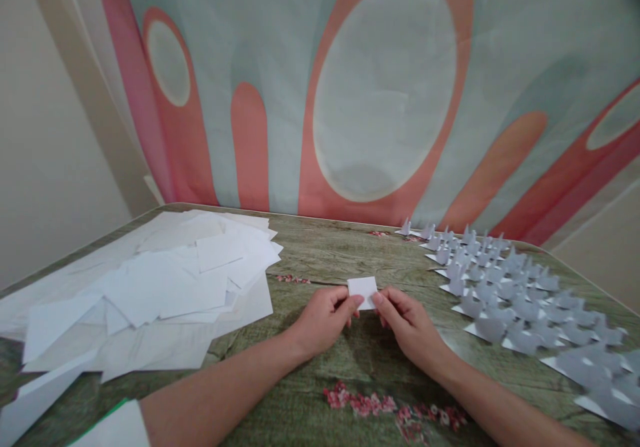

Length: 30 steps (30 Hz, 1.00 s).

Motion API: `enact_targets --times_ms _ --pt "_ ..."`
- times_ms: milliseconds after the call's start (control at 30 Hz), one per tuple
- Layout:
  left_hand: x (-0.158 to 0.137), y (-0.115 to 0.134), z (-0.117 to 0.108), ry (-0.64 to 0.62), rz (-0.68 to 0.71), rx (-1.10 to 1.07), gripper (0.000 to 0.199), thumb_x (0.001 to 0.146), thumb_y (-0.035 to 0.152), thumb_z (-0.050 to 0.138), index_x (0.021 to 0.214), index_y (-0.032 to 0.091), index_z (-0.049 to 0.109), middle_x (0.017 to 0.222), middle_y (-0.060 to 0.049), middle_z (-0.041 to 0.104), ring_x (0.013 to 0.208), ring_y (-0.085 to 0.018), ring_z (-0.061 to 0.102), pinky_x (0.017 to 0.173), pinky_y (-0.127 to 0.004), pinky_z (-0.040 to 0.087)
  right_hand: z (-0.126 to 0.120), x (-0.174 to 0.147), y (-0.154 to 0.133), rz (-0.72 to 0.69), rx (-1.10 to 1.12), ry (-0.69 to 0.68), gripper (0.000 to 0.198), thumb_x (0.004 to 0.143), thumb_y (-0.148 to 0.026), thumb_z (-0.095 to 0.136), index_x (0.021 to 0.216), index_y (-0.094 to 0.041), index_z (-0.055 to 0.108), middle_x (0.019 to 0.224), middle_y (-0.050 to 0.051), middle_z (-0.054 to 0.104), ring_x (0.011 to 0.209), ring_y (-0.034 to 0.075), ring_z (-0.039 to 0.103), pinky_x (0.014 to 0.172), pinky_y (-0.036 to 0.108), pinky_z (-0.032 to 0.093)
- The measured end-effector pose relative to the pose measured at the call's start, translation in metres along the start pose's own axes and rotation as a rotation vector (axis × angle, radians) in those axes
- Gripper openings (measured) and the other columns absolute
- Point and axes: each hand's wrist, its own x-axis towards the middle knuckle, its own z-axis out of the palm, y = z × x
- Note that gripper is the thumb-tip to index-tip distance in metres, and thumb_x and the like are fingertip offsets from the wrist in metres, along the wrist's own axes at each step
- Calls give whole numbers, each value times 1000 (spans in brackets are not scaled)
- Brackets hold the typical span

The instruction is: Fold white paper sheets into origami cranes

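Note:
A small, folded square of white paper (pixel 364 288) is held up just above the table, near the middle of the head view. My left hand (pixel 325 317) pinches its left edge, thumb on the near face. On the other side my right hand (pixel 403 317) grips the lower right corner between thumb and fingers. Both hands are closed, and their curled fingertips behind the paper are partly hidden. Rows of folded white paper figures (pixel 493 290) with pointed tips stand to the right of my right hand.
A wide, loose pile of white paper sheets (pixel 170 277) covers the table's left side. At the lower left lies a white piece with a green edge (pixel 117 424). The wood-patterned table (pixel 300 247) has printed pink flowers and meets a painted wall panel (pixel 280 54) behind.

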Motion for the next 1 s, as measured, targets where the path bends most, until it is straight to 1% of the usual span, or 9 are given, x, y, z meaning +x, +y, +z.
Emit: enact_targets --times_ms 100,233,400,567,733,867,933,1000 --pt "0 1 -1 -27 9 11 35 86 40 41 68 13 55 56 3 47 53 -10 43 52 -19 32 -1 1 -1 30 63 -21 32 88 -41 43 67 -17 50 61 -3 45 59 11 42 55 23 33" --pt "-2 1 -1 -82 17 69 35 85 39 43 62 14 53 54 4 47 53 -9 43 51 -19 31 -4 3 0 35 164 28 26 85 -41 48 79 -17 54 68 -2 49 63 12 43 57 22 35" --pt "-4 4 -1 -130 28 89 36 86 39 41 63 14 52 57 3 47 55 -9 42 52 -20 30 -6 5 2 41 169 47 27 83 -43 51 76 -17 55 64 -2 48 60 12 42 54 22 34" --pt "-2 6 -3 -37 67 24 35 87 39 39 66 14 51 61 4 43 60 -10 39 55 -20 30 -4 2 1 50 192 23 27 82 -42 53 75 -16 57 64 -2 49 60 11 43 54 22 35" --pt "1 3 -3 -11 77 -18 33 87 35 40 63 14 49 60 3 41 60 -10 38 56 -20 30 0 1 1 42 163 1 28 83 -42 50 73 -17 55 62 -3 46 58 11 41 52 21 34" --pt "0 3 -3 2 76 -5 31 86 34 41 65 13 51 62 3 45 61 -10 40 57 -20 31 1 2 2 57 142 -4 30 83 -44 50 73 -17 54 61 -3 46 57 11 42 52 22 34" --pt "0 3 -3 14 69 10 31 86 34 41 66 13 52 62 3 46 61 -11 41 57 -20 32 1 3 4 61 119 -3 30 83 -45 50 73 -17 55 61 -3 48 58 12 44 53 22 35" --pt "1 2 -3 24 64 25 30 86 33 41 69 13 54 64 2 49 63 -11 43 58 -21 33 1 4 7 57 99 1 29 82 -44 50 78 -17 57 63 -2 52 59 12 46 54 23 37"
